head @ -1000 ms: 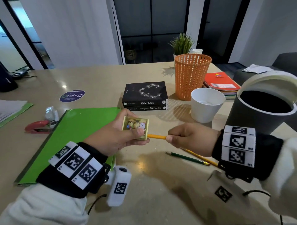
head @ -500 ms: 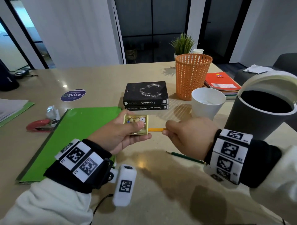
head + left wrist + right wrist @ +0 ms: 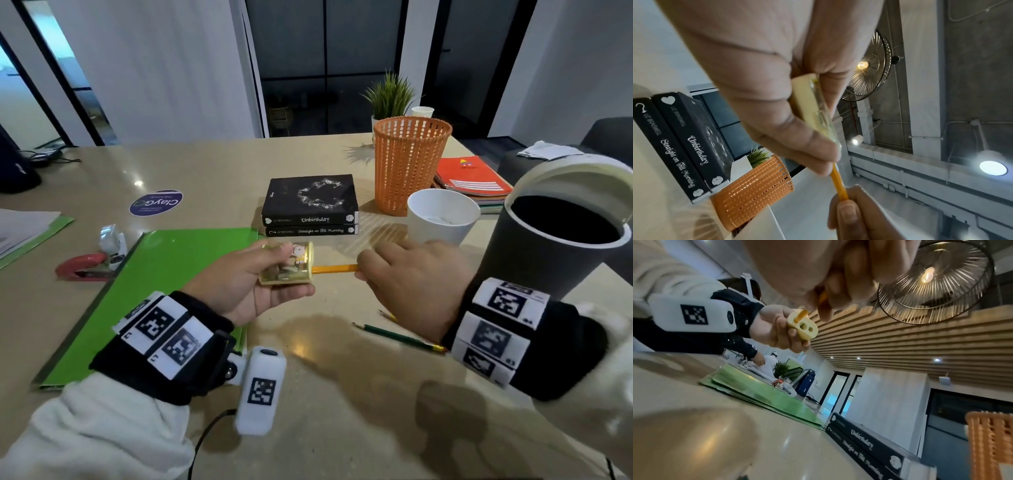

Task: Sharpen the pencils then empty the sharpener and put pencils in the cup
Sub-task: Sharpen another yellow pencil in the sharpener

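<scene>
My left hand (image 3: pixel 253 284) grips a small yellow box sharpener (image 3: pixel 287 263) above the table, thumb on top and fingers underneath. A yellow pencil (image 3: pixel 334 269) sticks into one of its holes from the right. My right hand (image 3: pixel 404 274) pinches that pencil's shaft, palm down. In the right wrist view the sharpener's end face (image 3: pixel 802 326) shows two more holes beside the pencil. The left wrist view has the pencil (image 3: pixel 839 183) running from the sharpener (image 3: pixel 813 110) to my right fingers. A green pencil (image 3: pixel 400 338) and another yellow pencil (image 3: pixel 388 315) lie on the table under my right wrist. A white cup (image 3: pixel 442 219) stands behind.
An orange mesh basket (image 3: pixel 409 164) and two stacked black books (image 3: pixel 310 205) sit behind my hands. A dark bin (image 3: pixel 555 246) with its lid swung up stands at the right. A green folder (image 3: pixel 164 284) and a red stapler (image 3: pixel 85 270) lie at the left.
My right hand has rolled over to palm down, turning the pencil in the sharpener. My left hand has tilted the sharpener so that its clear side faces up.
</scene>
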`<move>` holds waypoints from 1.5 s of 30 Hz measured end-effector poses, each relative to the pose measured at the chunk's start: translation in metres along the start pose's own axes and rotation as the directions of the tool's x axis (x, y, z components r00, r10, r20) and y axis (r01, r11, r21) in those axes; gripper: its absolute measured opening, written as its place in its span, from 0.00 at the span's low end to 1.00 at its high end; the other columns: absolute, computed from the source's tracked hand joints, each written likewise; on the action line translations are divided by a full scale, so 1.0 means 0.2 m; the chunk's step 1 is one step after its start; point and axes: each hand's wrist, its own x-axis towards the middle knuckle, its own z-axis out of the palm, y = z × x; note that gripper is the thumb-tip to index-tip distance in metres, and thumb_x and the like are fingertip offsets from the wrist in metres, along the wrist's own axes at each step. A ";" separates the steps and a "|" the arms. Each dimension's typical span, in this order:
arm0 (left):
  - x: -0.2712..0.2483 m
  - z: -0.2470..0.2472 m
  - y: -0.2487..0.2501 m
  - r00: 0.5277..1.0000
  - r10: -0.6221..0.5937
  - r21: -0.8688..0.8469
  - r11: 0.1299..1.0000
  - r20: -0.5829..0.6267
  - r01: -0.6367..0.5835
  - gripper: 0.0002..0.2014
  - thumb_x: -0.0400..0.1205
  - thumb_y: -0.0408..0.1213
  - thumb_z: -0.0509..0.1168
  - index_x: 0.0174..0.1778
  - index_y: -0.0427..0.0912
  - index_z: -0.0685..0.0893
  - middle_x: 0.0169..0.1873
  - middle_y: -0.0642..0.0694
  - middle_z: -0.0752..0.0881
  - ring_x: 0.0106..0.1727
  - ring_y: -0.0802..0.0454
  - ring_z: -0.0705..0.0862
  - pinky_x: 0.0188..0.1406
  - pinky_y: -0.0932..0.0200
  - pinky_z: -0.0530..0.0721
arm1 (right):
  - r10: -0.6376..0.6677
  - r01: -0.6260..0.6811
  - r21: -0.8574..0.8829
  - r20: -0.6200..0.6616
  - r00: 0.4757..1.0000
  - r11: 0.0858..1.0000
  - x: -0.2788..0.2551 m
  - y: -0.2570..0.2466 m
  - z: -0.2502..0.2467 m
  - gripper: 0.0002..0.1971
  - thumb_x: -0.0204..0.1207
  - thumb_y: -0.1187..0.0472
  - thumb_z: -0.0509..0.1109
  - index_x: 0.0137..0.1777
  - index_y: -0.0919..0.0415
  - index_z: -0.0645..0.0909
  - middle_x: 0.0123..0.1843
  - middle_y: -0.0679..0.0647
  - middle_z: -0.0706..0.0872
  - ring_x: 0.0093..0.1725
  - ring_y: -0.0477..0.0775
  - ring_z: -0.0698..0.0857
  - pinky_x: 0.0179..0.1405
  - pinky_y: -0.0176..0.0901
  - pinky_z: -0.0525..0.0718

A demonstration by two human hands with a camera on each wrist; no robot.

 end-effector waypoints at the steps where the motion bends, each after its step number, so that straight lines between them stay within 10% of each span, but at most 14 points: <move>1: 0.00 0.00 0.00 1.000 -0.002 -0.003 1.000 0.009 0.002 0.10 0.69 0.36 0.63 0.41 0.35 0.73 0.27 0.35 0.84 0.27 0.42 0.87 0.22 0.63 0.86 | 0.019 -0.019 0.026 0.009 1.000 0.999 0.00 0.00 -0.01 0.11 0.74 0.53 0.63 0.34 0.59 0.77 0.20 0.51 0.77 0.14 0.56 0.75 0.15 0.33 0.64; 5: 0.00 -0.01 0.00 0.998 0.031 0.067 0.997 0.053 -0.035 0.13 0.68 0.35 0.63 0.44 0.37 0.70 0.26 0.37 0.85 0.28 0.44 0.87 0.24 0.64 0.85 | 0.144 -0.168 0.164 0.147 0.979 0.972 0.00 -0.03 -0.04 0.15 0.77 0.47 0.52 0.31 0.52 0.67 0.15 0.50 0.68 0.14 0.53 0.64 0.18 0.27 0.50; 9: 0.00 -0.01 0.00 0.992 0.075 0.197 0.976 0.100 -0.093 0.10 0.71 0.33 0.63 0.44 0.41 0.68 0.35 0.38 0.82 0.28 0.45 0.87 0.27 0.64 0.86 | 0.101 -0.327 0.431 0.469 0.877 0.841 0.03 -0.03 -0.01 0.20 0.82 0.46 0.51 0.30 0.52 0.64 0.26 0.48 0.71 0.30 0.51 0.73 0.29 0.43 0.68; 14: 0.01 -0.08 0.00 0.971 0.037 0.369 0.921 0.238 -0.125 0.33 0.55 0.54 0.80 0.48 0.45 0.72 0.33 0.49 0.88 0.36 0.47 0.88 0.38 0.61 0.87 | 0.055 -0.489 0.574 0.610 0.791 0.657 0.02 -0.01 0.01 0.21 0.82 0.49 0.56 0.28 0.55 0.65 0.25 0.48 0.68 0.28 0.47 0.69 0.35 0.44 0.69; 17: 0.00 -0.11 -0.02 0.956 0.061 0.553 0.804 0.287 -0.217 0.28 0.58 0.61 0.76 0.47 0.53 0.74 0.37 0.52 0.86 0.40 0.52 0.88 0.44 0.60 0.86 | 0.031 -0.547 0.578 0.669 0.742 0.606 -0.01 -0.01 0.04 0.22 0.82 0.47 0.57 0.27 0.56 0.66 0.24 0.46 0.68 0.26 0.45 0.68 0.32 0.40 0.68; 23: 0.00 -0.11 -0.05 0.946 0.034 0.601 0.765 0.322 -0.232 0.14 0.71 0.42 0.70 0.47 0.53 0.73 0.37 0.58 0.85 0.42 0.56 0.86 0.50 0.57 0.85 | 0.010 -0.634 0.584 0.732 0.682 0.506 -0.03 -0.01 0.08 0.22 0.81 0.47 0.58 0.26 0.56 0.66 0.24 0.49 0.69 0.28 0.51 0.68 0.33 0.42 0.66; 26: 0.00 -0.11 -0.05 0.955 0.053 0.579 0.785 0.290 -0.220 0.15 0.71 0.37 0.69 0.48 0.46 0.71 0.38 0.52 0.83 0.38 0.59 0.85 0.42 0.65 0.84 | 0.049 -0.543 0.518 0.692 0.720 0.661 -0.02 -0.02 0.07 0.21 0.82 0.46 0.54 0.29 0.53 0.68 0.27 0.47 0.72 0.30 0.50 0.71 0.37 0.44 0.70; 30: 0.02 -0.09 -0.07 0.986 0.022 0.373 0.924 0.164 -0.082 0.12 0.76 0.28 0.68 0.47 0.41 0.70 0.37 0.40 0.82 0.31 0.55 0.86 0.32 0.66 0.85 | 0.071 -0.235 0.366 0.409 0.910 0.901 -0.04 -0.06 0.05 0.11 0.83 0.47 0.48 0.50 0.52 0.67 0.39 0.47 0.80 0.34 0.54 0.78 0.32 0.42 0.69; 34: 0.03 -0.07 -0.09 0.996 -0.012 0.170 0.985 0.083 -0.002 0.11 0.68 0.33 0.63 0.44 0.38 0.71 0.33 0.36 0.84 0.29 0.47 0.87 0.26 0.65 0.85 | -0.011 -0.024 0.283 0.121 0.993 0.959 -0.04 -0.07 0.07 0.08 0.74 0.55 0.63 0.43 0.55 0.67 0.29 0.50 0.79 0.21 0.56 0.79 0.13 0.39 0.70; 38: 0.03 -0.06 -0.08 0.997 -0.007 0.113 0.994 0.082 -0.003 0.10 0.68 0.32 0.63 0.43 0.40 0.70 0.35 0.35 0.83 0.29 0.46 0.87 0.25 0.64 0.85 | -0.057 0.044 0.256 0.046 0.997 0.966 -0.02 -0.06 0.08 0.11 0.62 0.62 0.78 0.40 0.58 0.78 0.27 0.51 0.80 0.19 0.57 0.78 0.11 0.37 0.70; 45: 0.04 -0.09 -0.07 0.977 0.034 0.381 0.917 0.212 -0.115 0.21 0.67 0.42 0.77 0.48 0.46 0.72 0.41 0.43 0.82 0.34 0.53 0.87 0.35 0.65 0.85 | 0.048 -0.211 0.468 0.335 0.941 0.858 -0.01 -0.08 0.08 0.16 0.81 0.46 0.47 0.37 0.53 0.68 0.27 0.50 0.75 0.29 0.57 0.74 0.22 0.42 0.64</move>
